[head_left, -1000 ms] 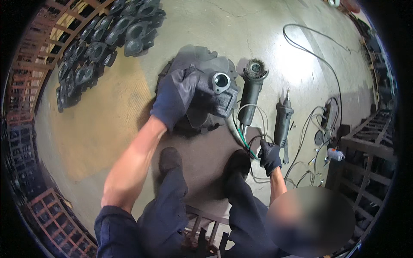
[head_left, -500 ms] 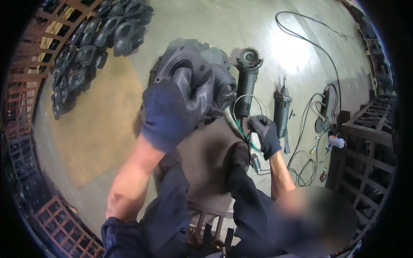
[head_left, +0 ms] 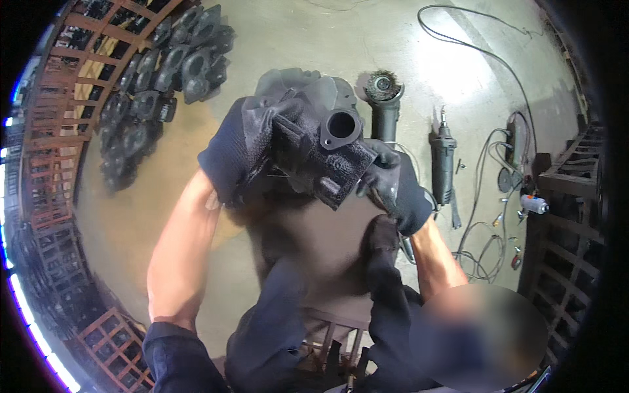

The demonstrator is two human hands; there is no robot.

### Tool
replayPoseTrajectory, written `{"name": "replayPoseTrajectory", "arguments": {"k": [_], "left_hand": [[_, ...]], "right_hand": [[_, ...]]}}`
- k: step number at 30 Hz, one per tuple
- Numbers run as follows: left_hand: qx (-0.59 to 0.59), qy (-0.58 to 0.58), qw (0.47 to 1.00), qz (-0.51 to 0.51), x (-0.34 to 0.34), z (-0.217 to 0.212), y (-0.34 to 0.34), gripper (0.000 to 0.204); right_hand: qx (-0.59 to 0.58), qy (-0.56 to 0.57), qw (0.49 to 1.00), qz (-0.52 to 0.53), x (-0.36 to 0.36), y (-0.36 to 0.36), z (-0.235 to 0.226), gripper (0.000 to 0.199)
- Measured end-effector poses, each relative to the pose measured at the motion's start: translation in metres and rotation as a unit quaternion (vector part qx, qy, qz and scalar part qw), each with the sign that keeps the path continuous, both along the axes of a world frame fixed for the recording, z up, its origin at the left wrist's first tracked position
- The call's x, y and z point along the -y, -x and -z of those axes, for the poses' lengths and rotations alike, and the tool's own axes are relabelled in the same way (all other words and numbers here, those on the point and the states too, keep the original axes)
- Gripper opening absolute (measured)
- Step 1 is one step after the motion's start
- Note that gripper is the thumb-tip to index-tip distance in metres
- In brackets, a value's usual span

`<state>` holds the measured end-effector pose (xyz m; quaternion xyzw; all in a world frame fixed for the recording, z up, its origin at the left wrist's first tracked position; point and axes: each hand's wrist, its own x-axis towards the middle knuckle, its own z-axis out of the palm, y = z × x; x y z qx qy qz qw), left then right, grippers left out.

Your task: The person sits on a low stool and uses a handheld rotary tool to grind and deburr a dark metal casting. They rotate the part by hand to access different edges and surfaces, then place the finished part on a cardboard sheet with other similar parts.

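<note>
The dark casting (head_left: 327, 164) is sitting between the hands at the middle of the scene, above the floor (head_left: 308, 39), probably weighing a lot and being stiff, rough and hardly fragile; its blocky sides are likely offering a surer hold than the round flange (head_left: 340, 140). The left hand (head_left: 239, 147) is grasping its left side, the right hand (head_left: 398, 193) is gripping its right corner, and a grinder (head_left: 385, 118) is lying just to the far right.

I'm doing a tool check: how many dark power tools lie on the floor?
2. One, a grinder with a round wire brush, lies just beyond the right hand; the other, a straight tool with a thin tip, lies right of it. Others may be hidden.
</note>
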<state>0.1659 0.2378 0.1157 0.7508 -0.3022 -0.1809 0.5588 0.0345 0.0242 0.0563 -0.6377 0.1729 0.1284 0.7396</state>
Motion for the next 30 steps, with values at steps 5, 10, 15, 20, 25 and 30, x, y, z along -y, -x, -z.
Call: {"name": "replayPoseTrajectory", "arguments": {"k": [5, 10, 15, 20, 25, 30], "left_hand": [[-0.396, 0.043, 0.906, -0.14, -0.007, 0.0, 0.001, 0.03], [-0.304, -0.02, 0.946, -0.107, -0.016, 0.018, -0.008, 0.031], [-0.194, -0.069, 0.975, -0.08, -0.022, 0.021, -0.012, 0.029], [-0.163, -0.086, 0.981, -0.058, 0.001, 0.002, -0.005, 0.028], [-0.125, -0.147, 0.978, -0.075, -0.006, -0.001, -0.008, 0.037], [-0.146, -0.125, 0.977, -0.088, -0.005, 0.004, -0.008, 0.03]], "right_hand": [[-0.014, 0.014, 1.0, -0.012, 0.001, -0.001, -0.008, 0.042], [0.026, 0.054, 0.998, 0.001, 0.001, -0.002, 0.008, 0.048], [0.089, -0.011, 0.996, -0.013, 0.003, -0.008, 0.037, 0.051], [0.095, -0.024, 0.995, -0.007, 0.002, -0.017, 0.061, 0.049], [0.186, -0.026, 0.982, 0.024, -0.002, -0.028, 0.075, 0.047], [0.177, 0.015, 0.984, -0.003, 0.001, -0.032, 0.072, 0.044]]}}
